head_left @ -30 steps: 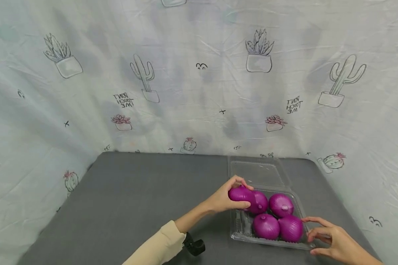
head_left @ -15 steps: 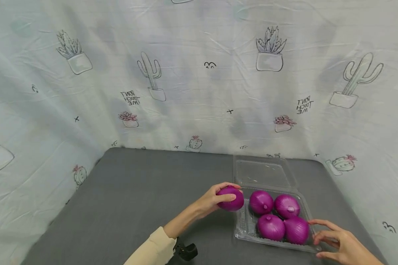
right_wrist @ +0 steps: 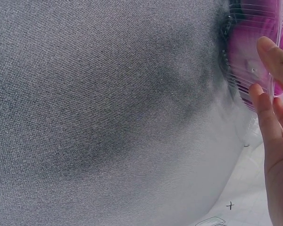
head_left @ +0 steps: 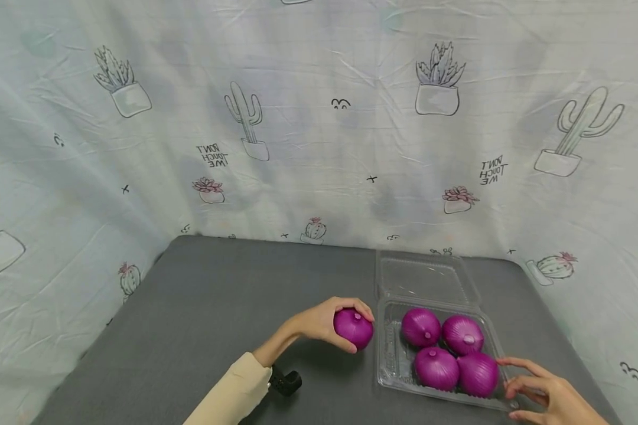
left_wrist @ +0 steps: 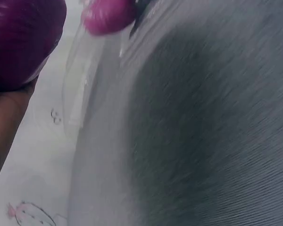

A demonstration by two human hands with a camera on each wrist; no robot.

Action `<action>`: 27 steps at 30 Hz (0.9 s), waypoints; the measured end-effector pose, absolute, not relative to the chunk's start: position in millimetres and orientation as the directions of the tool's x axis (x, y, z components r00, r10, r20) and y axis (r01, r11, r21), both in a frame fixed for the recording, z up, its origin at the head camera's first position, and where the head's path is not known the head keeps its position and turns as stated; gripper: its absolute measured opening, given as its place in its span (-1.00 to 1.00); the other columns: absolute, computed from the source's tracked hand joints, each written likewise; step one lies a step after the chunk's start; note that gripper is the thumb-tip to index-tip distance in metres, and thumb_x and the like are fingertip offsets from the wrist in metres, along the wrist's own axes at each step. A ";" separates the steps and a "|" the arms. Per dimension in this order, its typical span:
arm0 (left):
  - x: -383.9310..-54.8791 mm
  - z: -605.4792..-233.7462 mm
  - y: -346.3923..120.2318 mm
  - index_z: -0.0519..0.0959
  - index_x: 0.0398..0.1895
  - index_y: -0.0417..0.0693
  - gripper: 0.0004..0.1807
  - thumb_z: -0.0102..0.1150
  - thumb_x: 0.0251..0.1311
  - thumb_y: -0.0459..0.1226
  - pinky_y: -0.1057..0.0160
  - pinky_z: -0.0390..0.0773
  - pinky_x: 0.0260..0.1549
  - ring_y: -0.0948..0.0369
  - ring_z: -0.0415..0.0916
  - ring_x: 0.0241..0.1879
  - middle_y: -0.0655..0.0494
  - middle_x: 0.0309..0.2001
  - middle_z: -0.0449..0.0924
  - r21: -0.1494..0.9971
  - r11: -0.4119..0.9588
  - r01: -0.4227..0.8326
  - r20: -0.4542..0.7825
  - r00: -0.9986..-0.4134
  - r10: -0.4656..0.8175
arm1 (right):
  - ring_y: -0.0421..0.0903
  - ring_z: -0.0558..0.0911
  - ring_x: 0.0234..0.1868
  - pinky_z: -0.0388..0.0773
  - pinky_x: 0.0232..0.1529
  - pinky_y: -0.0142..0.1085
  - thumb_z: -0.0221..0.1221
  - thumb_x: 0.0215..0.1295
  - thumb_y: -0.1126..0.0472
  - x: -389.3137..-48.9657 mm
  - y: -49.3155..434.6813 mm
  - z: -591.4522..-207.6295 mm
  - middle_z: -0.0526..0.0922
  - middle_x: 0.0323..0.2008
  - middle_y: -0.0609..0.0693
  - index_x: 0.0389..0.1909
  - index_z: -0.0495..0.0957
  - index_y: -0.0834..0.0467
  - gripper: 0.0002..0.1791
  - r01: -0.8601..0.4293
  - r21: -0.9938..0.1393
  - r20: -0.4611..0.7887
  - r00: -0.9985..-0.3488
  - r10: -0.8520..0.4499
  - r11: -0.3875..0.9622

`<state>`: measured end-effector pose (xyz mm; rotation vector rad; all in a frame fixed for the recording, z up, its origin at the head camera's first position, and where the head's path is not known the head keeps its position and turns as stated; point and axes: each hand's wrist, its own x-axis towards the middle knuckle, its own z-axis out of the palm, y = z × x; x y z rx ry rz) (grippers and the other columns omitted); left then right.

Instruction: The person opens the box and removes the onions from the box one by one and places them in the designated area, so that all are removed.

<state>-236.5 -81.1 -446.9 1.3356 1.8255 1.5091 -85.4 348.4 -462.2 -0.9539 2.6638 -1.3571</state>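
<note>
My left hand [head_left: 324,321] holds a purple-red onion [head_left: 354,329] just left of a clear plastic clamshell box [head_left: 390,360], fingers over its far side and thumb along the near side. In the left wrist view that onion [left_wrist: 23,42] fills the upper left corner, darkly lit. Inside the box sit several more onions [head_left: 437,368], grouped toward its right side; the box's left part holds none. My right hand [head_left: 550,395] rests its fingertips [right_wrist: 266,47] against the box's right side, fingers loosely bent. The box's lid [head_left: 425,277] lies folded back behind it.
A grey cloth-covered table [head_left: 244,283] spreads out to the left of the box. White curtain fabric [head_left: 308,147] printed with cacti hangs at the back and sides. A black wrist camera mount [head_left: 287,382] hangs beneath my left forearm.
My left hand has lifted an onion out of the box's left side and carried it left, over the table. The right hand stays at the box's right side.
</note>
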 end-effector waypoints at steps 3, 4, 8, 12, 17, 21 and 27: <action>-253.8 -447.7 -80.8 0.52 0.01 -0.10 -0.45 0.47 -0.14 -0.45 0.18 0.57 -0.05 0.23 0.41 0.11 0.04 0.07 0.51 0.922 -0.027 0.386 0.223 -0.470 0.854 | -0.35 0.58 -0.21 0.51 -0.24 -0.62 0.40 -0.11 0.52 -86.1 349.9 -464.0 0.30 0.22 -0.43 -0.33 0.60 0.09 -0.65 -0.537 -0.738 0.287 -0.798 -0.530 0.409; -259.9 -447.5 -80.3 0.52 0.00 -0.11 -0.45 0.47 -0.14 -0.46 0.19 0.57 -0.04 0.23 0.42 0.10 0.02 0.07 0.51 0.920 -0.023 0.390 0.224 -0.477 0.850 | -0.34 0.58 -0.21 0.51 -0.23 -0.63 0.39 -0.11 0.54 -86.6 350.1 -464.4 0.30 0.22 -0.41 -0.33 0.60 0.10 -0.64 -0.546 -0.739 0.297 -0.790 -0.537 0.394; -284.2 -445.7 -76.5 0.51 0.02 -0.21 -0.45 0.44 -0.14 -0.50 0.17 0.56 -0.04 0.22 0.41 0.09 -0.13 0.09 0.49 0.921 -0.029 0.388 0.238 -0.504 0.830 | -0.34 0.59 -0.21 0.52 -0.23 -0.62 0.40 -0.13 0.54 -87.4 349.5 -464.7 0.33 0.22 -0.38 -0.31 0.61 0.09 -0.62 -0.555 -0.737 0.314 -0.786 -0.532 0.385; -307.6 -446.5 -71.9 0.49 0.06 -0.28 -0.46 0.38 -0.09 -0.52 0.15 0.56 -0.03 0.21 0.40 0.09 -0.23 0.14 0.44 0.935 -0.029 0.355 0.235 -0.555 0.798 | -0.31 0.60 -0.17 0.55 -0.23 -0.57 0.37 -0.11 0.56 -88.0 350.9 -464.4 0.34 0.22 -0.36 -0.29 0.63 0.13 -0.63 -0.530 -0.773 0.299 -0.789 -0.537 0.349; -332.4 -455.3 -70.1 0.48 0.06 -0.28 -0.49 0.34 -0.04 -0.51 0.16 0.57 -0.07 0.14 0.42 0.05 -0.20 0.15 0.43 0.948 0.010 0.318 0.213 -0.657 0.723 | -0.31 0.59 -0.13 0.57 -0.24 -0.53 0.34 -0.09 0.60 -89.8 353.4 -467.4 0.35 0.22 -0.36 -0.28 0.62 0.16 -0.63 -0.525 -0.788 0.294 -0.779 -0.553 0.322; -345.8 -467.5 -69.3 0.48 0.06 -0.27 -0.48 0.36 -0.04 -0.47 0.13 0.57 -0.09 0.07 0.44 0.02 -0.11 0.14 0.46 0.957 0.084 0.277 0.158 -0.742 0.652 | -0.32 0.59 -0.13 0.53 -0.21 -0.57 0.35 -0.13 0.62 -91.8 353.7 -472.3 0.34 0.25 -0.32 -0.24 0.61 0.16 -0.57 -0.584 -0.752 0.347 -0.745 -0.569 0.306; -356.6 -487.7 -64.9 0.48 0.05 -0.27 -0.46 0.42 -0.06 -0.41 0.18 0.59 -0.16 0.08 0.47 -0.05 -0.08 0.11 0.46 0.938 0.198 0.286 0.131 -0.818 0.560 | -0.28 0.60 -0.05 0.51 -0.13 -0.57 0.21 -0.12 0.76 -95.6 354.4 -475.0 0.29 0.31 -0.25 -0.14 0.58 0.25 -0.48 -0.612 -0.770 0.393 -0.681 -0.619 0.184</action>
